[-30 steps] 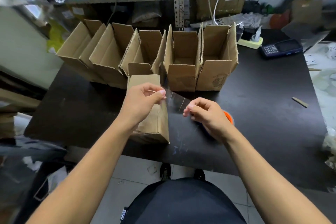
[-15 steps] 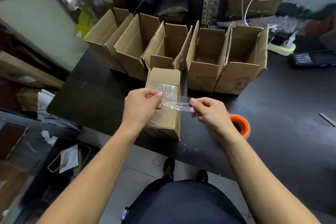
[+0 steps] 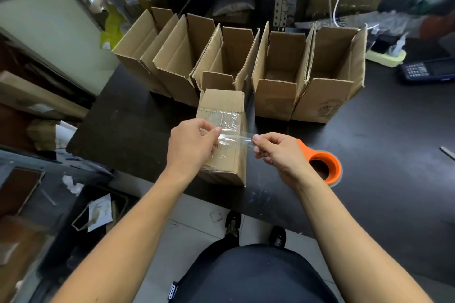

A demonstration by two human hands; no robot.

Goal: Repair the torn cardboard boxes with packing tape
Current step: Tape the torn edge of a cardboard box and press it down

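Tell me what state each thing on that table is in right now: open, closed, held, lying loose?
Strip of clear tape: stretched between both hands, over the near box.
Left hand: pinching the strip's left end.
Right hand: pinching the strip's right end.
Near box: closed, clear tape already across its top.
Row of boxes behind: open, flaps up.
Orange tape dispenser: lying on the table, unheld.
Handheld device: lying at the far right, screen dark.

Your strip of tape (image 3: pixel 235 139) is clear and glossy, catching pale glints. The box (image 3: pixel 222 130) beneath it is plain tan cardboard with a shiny taped band across it. At twelve o'clock, the open boxes (image 3: pixel 283 69) share that tan. The table (image 3: pixel 381 135) is black, faintly scuffed white near its front edge. At three o'clock, your tape dispenser (image 3: pixel 325 162) is bright orange. At two o'clock sits a dark blue handset (image 3: pixel 428 70).
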